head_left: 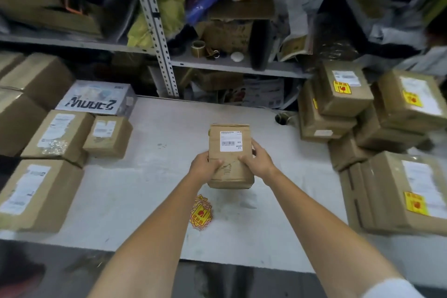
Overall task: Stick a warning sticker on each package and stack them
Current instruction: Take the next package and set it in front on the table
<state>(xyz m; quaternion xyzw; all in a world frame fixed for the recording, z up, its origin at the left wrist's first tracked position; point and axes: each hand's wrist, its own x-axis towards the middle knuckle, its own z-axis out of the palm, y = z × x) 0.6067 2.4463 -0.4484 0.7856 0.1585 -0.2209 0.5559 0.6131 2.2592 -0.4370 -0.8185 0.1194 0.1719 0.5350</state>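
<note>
A small brown cardboard package (229,172) with a white shipping label on top sits in the middle of the white table (157,176). My left hand (204,167) grips its left side and my right hand (257,161) grips its right side, thumbs on top. A loose pile of yellow and red warning stickers (201,213) lies on the table just in front of the package. On the right stands a stack of brown packages (406,99) that carry yellow stickers. On the left lie brown packages (58,138) with white labels and no yellow sticker showing.
A metal shelf (232,64) crammed with bags, boxes and a tape roll (198,48) runs behind the table. A printed white box (96,98) sits at the back left. A dark cable hole (281,118) is at the table's back right.
</note>
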